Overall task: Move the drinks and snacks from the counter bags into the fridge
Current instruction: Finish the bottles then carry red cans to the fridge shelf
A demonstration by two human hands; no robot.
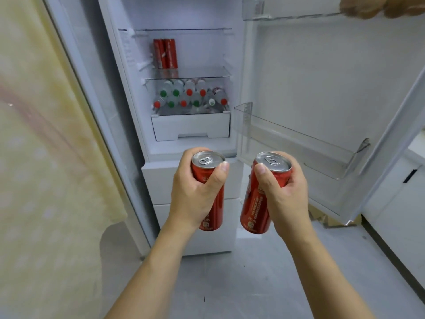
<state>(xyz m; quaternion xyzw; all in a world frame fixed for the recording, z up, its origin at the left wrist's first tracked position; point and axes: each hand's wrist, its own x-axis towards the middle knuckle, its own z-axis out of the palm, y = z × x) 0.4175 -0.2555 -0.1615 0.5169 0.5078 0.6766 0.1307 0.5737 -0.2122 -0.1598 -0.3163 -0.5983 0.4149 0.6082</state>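
Grey tile floor (264, 272), white fridge (128, 93) straight ahead, door (322, 77) swung open to the right. Left hand (195, 192) wraps a red can (212, 199), thumb up near the rim. Right hand (282, 194) wraps a second can (255, 203), tilted slightly, top leaning right. Both cans upright-ish, tabs up, held side by side but apart, near the fridge front at freezer-drawer (161, 180) height, not inside yet.

Inside: two red cans (165, 54) stand touching on the middle glass shelf (207, 73), left side; rest of that shelf bare. Below it, bottles (190, 95) lie stacked, red and green caps facing out, above a white crisper drawer (190, 128). Door bin (299, 143) on the right holds nothing visible. Upper door bin (287, 14) far right, something brown and blurred at the top corner, cannot tell what. Yellow patterned cloth (46, 134) fills the left side. White cabinet (402, 199) near right behind the door.
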